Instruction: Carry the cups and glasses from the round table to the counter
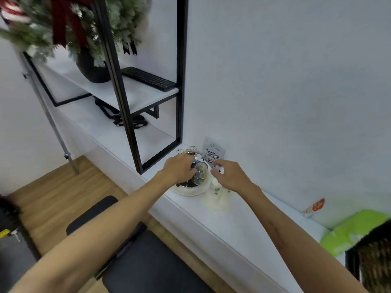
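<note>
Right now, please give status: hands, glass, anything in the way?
Left hand on glass over white tray. Right hand beside it, grip unclear. White cup close by on counter.

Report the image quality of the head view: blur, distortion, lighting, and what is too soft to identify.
Head view: wide-angle distortion bends the black shelf frame and counter edge; the plant at top left is smeared by motion blur; lighting is even and soft, with faint shadows; the whole frame looks soft, so the clear glass between the left hand and right hand lacks detail.
</note>
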